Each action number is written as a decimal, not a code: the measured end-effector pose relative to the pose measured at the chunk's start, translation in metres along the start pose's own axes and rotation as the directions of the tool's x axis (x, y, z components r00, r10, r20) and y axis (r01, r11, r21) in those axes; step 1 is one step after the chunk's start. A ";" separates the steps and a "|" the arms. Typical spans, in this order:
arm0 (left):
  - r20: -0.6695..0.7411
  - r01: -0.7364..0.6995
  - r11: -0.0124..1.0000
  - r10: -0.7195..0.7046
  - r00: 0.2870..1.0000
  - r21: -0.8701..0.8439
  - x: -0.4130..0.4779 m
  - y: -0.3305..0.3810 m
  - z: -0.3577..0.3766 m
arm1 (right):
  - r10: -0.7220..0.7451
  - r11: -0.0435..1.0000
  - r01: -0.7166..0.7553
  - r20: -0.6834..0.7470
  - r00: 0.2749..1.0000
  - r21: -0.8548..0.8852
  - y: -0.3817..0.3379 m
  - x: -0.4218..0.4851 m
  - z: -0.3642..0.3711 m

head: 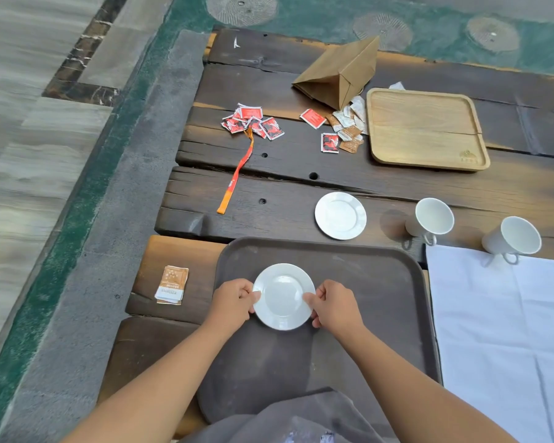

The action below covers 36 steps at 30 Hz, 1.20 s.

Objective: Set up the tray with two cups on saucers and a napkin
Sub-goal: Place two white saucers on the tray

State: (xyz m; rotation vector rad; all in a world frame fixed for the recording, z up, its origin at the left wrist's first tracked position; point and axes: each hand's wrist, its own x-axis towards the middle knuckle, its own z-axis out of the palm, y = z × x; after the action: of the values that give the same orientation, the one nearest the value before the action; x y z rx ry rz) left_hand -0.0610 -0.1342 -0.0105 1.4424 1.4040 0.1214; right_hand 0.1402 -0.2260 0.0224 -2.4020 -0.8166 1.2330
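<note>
A dark brown tray lies on the wooden table in front of me. A white saucer rests on its left part. My left hand pinches the saucer's left rim and my right hand pinches its right rim. A second white saucer sits on the table just beyond the tray. Two white cups stand further right, one on bare wood, the other at the far edge of a white napkin spread to the right of the tray.
A light wooden tray lies at the back right, beside a tipped brown paper bag with spilled sachets. Red packets and an orange strip lie mid-table. A brown sachet sits left of the tray. The table's left edge drops to stone paving.
</note>
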 end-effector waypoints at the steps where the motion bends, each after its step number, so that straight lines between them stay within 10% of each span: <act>1: 0.005 0.000 1.000 0.000 1.000 0.003 0.001 0.001 -0.001 | 0.003 1.000 -0.003 -0.001 1.000 0.007 0.000 0.001 0.000; 36: -0.113 0.087 0.989 -0.073 0.991 0.122 0.049 0.018 -0.006 | 0.004 0.999 -0.004 -0.001 1.000 -0.040 -0.017 0.051 0.008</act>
State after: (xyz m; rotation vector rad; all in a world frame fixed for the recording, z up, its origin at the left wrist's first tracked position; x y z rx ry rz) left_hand -0.0388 -0.0883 -0.0224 1.4990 1.5810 0.0609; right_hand 0.1511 -0.1804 -0.0059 -2.4362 -0.8449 1.2284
